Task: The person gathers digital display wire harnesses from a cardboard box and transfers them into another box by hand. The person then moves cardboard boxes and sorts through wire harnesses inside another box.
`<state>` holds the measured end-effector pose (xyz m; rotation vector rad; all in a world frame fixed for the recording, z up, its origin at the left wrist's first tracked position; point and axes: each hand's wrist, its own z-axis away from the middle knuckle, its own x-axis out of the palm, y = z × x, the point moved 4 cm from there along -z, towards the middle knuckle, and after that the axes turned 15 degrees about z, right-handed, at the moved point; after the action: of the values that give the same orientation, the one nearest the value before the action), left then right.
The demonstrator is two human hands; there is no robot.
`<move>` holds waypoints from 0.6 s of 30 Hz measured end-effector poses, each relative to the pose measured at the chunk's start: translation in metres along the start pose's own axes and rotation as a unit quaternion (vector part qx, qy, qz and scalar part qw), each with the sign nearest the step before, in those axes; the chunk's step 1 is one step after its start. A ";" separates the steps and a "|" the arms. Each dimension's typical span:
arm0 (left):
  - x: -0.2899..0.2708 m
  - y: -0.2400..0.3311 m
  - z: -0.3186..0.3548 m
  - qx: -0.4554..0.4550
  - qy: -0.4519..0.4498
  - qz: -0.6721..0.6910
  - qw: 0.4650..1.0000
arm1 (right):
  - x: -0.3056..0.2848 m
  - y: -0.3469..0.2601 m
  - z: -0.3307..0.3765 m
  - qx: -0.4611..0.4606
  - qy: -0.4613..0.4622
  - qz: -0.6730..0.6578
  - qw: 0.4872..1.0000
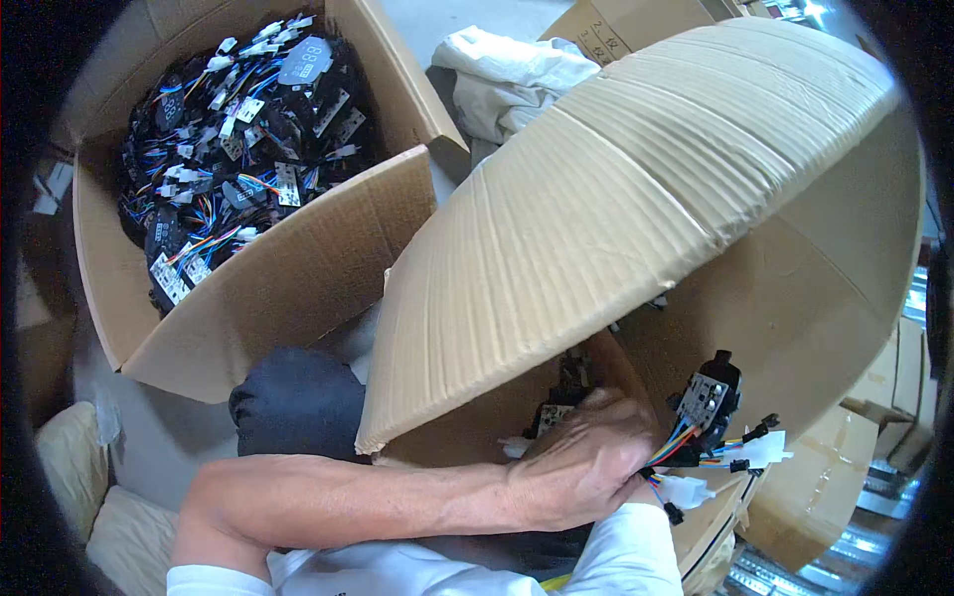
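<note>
My left forearm crosses in front of me, and my left hand (591, 457) is closed around the coloured wires of a black wired circuit-board module (704, 397). White plugs (760, 449) and small black connectors dangle from those wires to the right of my hand. My right forearm (614, 363) passes behind the left hand and up under a large cardboard flap (596, 209), which hides the fingers of my right hand. Beneath the flap, more board modules (553, 415) show beside my left hand, inside the open cardboard box (805, 278).
At the upper left stands an open carton (268, 273) heaped with wired display modules (248, 139). White cloth (512, 74) lies beyond it. Closed cartons (810, 487) stand at the right, and pale sacks (129, 531) lie at the lower left.
</note>
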<state>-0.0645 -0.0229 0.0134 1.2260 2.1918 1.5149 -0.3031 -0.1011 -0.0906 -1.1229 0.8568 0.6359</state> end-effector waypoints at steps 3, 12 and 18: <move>0.004 -0.007 0.007 -0.153 0.015 0.177 0.972 | -0.010 0.000 0.007 0.029 0.041 -0.022 0.998; -0.010 -0.016 -0.005 -0.316 0.237 0.314 0.863 | -0.105 0.005 0.096 0.097 0.115 0.038 0.988; -0.001 -0.027 -0.006 -0.279 0.159 0.362 0.875 | -0.077 -0.132 0.164 -0.143 0.017 0.108 0.984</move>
<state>-0.0811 -0.0316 -0.0074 1.7510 1.2501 2.5494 -0.1953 0.0102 0.0719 -1.3102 0.9447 0.9448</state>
